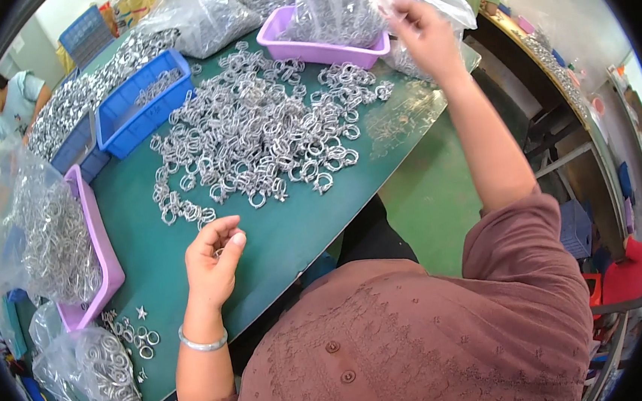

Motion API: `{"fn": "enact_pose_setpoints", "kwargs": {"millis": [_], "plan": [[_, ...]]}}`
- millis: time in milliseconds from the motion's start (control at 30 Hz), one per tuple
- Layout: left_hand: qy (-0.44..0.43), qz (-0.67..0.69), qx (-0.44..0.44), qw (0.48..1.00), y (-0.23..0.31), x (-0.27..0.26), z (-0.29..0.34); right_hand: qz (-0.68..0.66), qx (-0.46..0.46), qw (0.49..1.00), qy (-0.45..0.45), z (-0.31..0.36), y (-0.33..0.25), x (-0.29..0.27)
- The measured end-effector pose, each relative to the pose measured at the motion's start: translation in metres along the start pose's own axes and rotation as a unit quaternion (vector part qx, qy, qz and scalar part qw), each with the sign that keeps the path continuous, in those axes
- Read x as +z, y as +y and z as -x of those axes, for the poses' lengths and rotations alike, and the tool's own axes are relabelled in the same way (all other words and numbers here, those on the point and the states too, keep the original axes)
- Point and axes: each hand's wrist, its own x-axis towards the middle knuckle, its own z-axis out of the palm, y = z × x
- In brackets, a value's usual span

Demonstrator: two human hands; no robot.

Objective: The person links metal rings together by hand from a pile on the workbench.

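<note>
Low over the table's near edge, my left hand (213,268) has its fingers curled in, with a bit of a silver metal ring showing between thumb and fingers. A big heap of silver metal rings (254,123) lies just beyond it. My right hand (429,41) is raised at the far right, fingers bent together in front of a clear plastic bag (452,2). What its fingertips hold, if anything, is too blurred to tell. Left of that hand stands a purple tray (309,54) with a clear bag of metal parts (336,11) in it.
Blue bins (124,137) stand left of the heap, before more metal parts (100,71). A second purple tray (107,255) bears a bag of rings at left. Loose rings (145,342) and a star piece lie near a small bag (112,368). Another person (15,100) sits at far left.
</note>
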Motion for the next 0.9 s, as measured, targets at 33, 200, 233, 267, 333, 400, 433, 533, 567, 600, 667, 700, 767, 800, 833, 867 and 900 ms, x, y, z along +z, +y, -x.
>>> {"fn": "enact_pose_setpoints", "kwargs": {"millis": [33,200,233,267,333,400,433,533,567,600,667,700,767,800,833,867,900], "plan": [[0.001,-0.001,-0.003,1.000,0.001,0.002,0.000,-0.012,-0.025,0.999,-0.039,0.025,-0.014,0.009],[-0.007,0.011,-0.018,1.000,0.004,0.000,0.005,-0.092,-0.131,0.972,-0.171,0.106,-0.081,0.049],[-0.012,0.022,-0.031,0.999,0.006,0.001,0.004,-0.089,-0.135,0.969,-0.189,0.110,-0.087,0.055],[-0.012,0.017,-0.031,0.999,0.007,0.001,0.004,-0.074,-0.141,0.971,-0.178,0.112,-0.093,0.062],[-0.016,0.021,-0.028,0.999,0.006,0.001,0.002,-0.041,-0.133,0.981,-0.138,0.113,-0.103,0.077],[-0.017,0.025,-0.026,0.999,0.005,0.001,0.002,-0.015,-0.126,0.982,-0.139,0.114,-0.107,0.089],[-0.015,0.017,-0.007,1.000,0.004,0.001,0.002,0.013,-0.119,0.983,-0.138,0.114,-0.109,0.092],[-0.012,0.012,0.012,1.000,0.004,0.002,0.002,-0.001,-0.105,0.984,-0.144,0.116,-0.107,0.098],[-0.015,0.016,0.014,1.000,0.004,0.002,0.001,-0.008,-0.101,0.986,-0.133,0.116,-0.104,0.099],[-0.011,0.017,0.012,1.000,0.004,0.002,0.003,-0.023,-0.112,0.988,-0.107,0.115,-0.105,0.097],[-0.016,0.004,0.003,1.000,0.003,0.002,0.006,-0.071,-0.094,0.987,-0.108,0.114,-0.108,0.091],[-0.012,0.004,0.001,1.000,0.004,0.001,0.005,-0.115,-0.073,0.985,-0.104,0.111,-0.111,0.089],[-0.026,0.018,-0.039,0.999,0.005,-0.002,0.002,-0.160,-0.082,0.978,-0.101,0.107,-0.122,0.085],[-0.020,0.018,-0.044,0.999,0.004,-0.003,0.003,-0.204,-0.096,0.968,-0.110,0.110,-0.130,0.083],[-0.020,0.046,-0.034,0.998,0.004,-0.001,0.004,-0.249,-0.109,0.955,-0.118,0.113,-0.138,0.082],[-0.018,0.074,-0.024,0.997,0.003,0.000,0.004,-0.250,-0.143,0.949,-0.127,0.116,-0.145,0.079],[-0.012,0.071,-0.029,0.997,0.005,0.000,0.003,-0.257,-0.142,0.947,-0.129,0.118,-0.151,0.079]]}}
